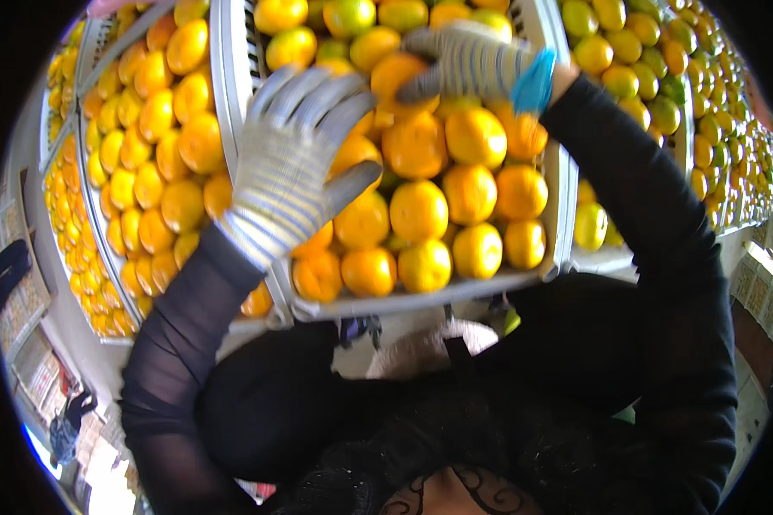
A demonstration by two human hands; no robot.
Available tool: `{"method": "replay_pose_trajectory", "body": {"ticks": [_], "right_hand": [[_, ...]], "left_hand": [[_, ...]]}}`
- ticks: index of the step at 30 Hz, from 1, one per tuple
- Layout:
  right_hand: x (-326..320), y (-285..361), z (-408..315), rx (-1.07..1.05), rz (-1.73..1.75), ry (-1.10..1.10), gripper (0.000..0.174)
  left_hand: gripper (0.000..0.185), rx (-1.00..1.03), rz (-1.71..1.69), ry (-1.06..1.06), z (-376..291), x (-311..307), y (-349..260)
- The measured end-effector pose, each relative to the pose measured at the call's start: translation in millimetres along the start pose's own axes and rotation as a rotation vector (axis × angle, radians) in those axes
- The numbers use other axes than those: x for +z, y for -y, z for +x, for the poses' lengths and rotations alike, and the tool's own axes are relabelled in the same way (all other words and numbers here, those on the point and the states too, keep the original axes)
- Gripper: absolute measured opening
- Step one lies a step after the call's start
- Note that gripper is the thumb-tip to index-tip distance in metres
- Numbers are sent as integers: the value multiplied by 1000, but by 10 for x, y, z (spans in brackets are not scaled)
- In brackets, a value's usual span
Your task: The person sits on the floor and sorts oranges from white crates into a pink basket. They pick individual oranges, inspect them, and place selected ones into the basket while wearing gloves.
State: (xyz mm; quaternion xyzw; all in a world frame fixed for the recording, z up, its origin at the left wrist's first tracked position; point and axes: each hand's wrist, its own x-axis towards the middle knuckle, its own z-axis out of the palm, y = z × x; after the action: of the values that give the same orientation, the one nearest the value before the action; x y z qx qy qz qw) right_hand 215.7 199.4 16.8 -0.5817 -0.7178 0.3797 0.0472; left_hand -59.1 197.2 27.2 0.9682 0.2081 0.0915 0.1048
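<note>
In front of me a light grey plastic crate point(412, 297) holds rows of orange and yellow-green mandarins point(419, 211). My left hand point(286, 148), in a striped knit glove with grey-coated fingers, lies over the crate's left side. Its fingers are spread over the fruit and the thumb is held apart; what is under the palm is hidden. My right hand point(473, 64) wears a matching glove with a blue band point(533, 80) at the wrist. Its thumb and fingers close around an orange mandarin point(393, 80) near the crate's middle, beside my left fingertips.
More crates of orange mandarins point(158, 167) stand along the left. On the right are crates of greener fruit point(644, 77), running back to the far edge. My knees point(573, 335) are close to the crate's front edge. Stacked boxes point(22, 277) show at the far left.
</note>
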Motion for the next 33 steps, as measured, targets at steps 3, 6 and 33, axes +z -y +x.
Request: {"method": "replay_pose_trajectory", "body": {"ticks": [3,6,33], "right_hand": [[-101,-31,-18,-3,-63,-8,57],[-73,-47,-96,-70,-120,-34,66],[-726,-818,-476,-226,159,-532,36]], "left_hand": [[60,62,-252,40,102,172,-373],[82,61,-88,221,76,348,-626],[90,-303,130,145,513,483,-477]]}}
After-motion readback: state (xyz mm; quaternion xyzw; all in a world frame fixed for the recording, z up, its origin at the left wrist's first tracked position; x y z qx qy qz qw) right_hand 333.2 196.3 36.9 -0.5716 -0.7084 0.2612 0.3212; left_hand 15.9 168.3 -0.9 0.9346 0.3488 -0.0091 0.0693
